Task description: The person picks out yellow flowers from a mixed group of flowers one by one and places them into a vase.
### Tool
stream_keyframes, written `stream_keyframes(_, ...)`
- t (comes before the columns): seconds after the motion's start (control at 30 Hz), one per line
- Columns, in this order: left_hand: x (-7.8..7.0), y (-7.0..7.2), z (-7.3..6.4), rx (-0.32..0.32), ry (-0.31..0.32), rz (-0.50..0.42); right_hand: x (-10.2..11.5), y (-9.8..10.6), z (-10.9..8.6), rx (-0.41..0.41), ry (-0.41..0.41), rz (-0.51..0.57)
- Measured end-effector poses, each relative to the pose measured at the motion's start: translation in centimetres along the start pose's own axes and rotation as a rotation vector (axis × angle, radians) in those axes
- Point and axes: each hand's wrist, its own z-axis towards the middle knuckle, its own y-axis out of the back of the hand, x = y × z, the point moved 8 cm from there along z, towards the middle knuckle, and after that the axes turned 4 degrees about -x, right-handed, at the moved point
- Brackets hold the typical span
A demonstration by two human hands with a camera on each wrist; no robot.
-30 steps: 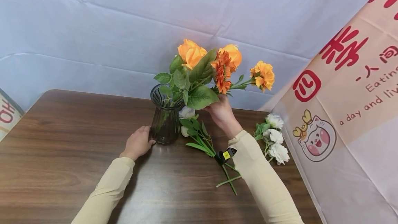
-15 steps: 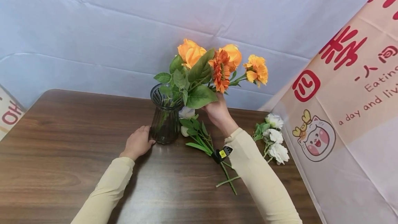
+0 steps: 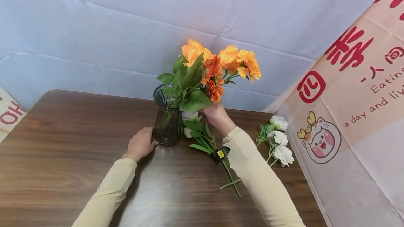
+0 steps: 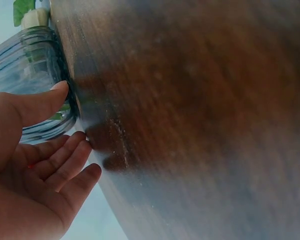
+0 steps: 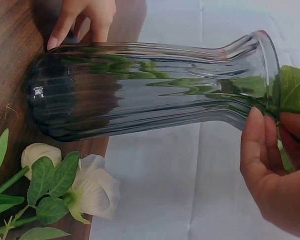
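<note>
A dark ribbed glass vase (image 3: 167,129) stands upright on the table, green stems inside it. Beside its base, my left hand (image 3: 140,144) touches the glass with the thumb; the other fingers lie loosely at its side in the left wrist view. My right hand (image 3: 217,115) pinches green flower stems at the vase rim, as the right wrist view shows. Above that hand are a red-orange daisy-like flower (image 3: 214,80) and a yellow-orange carnation (image 3: 249,64). Large orange blooms (image 3: 194,52) and broad leaves lean over the rim. Leaves partly hide the right fingertips in the head view.
White flowers with green stems (image 3: 202,139) lie on the brown wooden table (image 3: 69,157), right of the vase and under the right forearm. More white flowers (image 3: 279,143) lie near the right edge. A printed banner (image 3: 363,97) borders the right side, a pale sheet the back.
My right hand has moved left toward the vase, bringing the carnation and the red-orange flower closer to the other orange blooms. The left hand and the vase have stayed in place.
</note>
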Motion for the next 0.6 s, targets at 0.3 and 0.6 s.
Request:
stream_keyframes(0.3,0.0,0.0,-0.1,0.0,0.008,-0.004,-0.1,-0.8,0.1,0.076,-0.082,-0.055)
stream_keyframes(0.6,0.0,-0.3,-0.2,0.002,0.011,-0.007,0.1,-1.6,-0.4,0.181,-0.077,0.006)
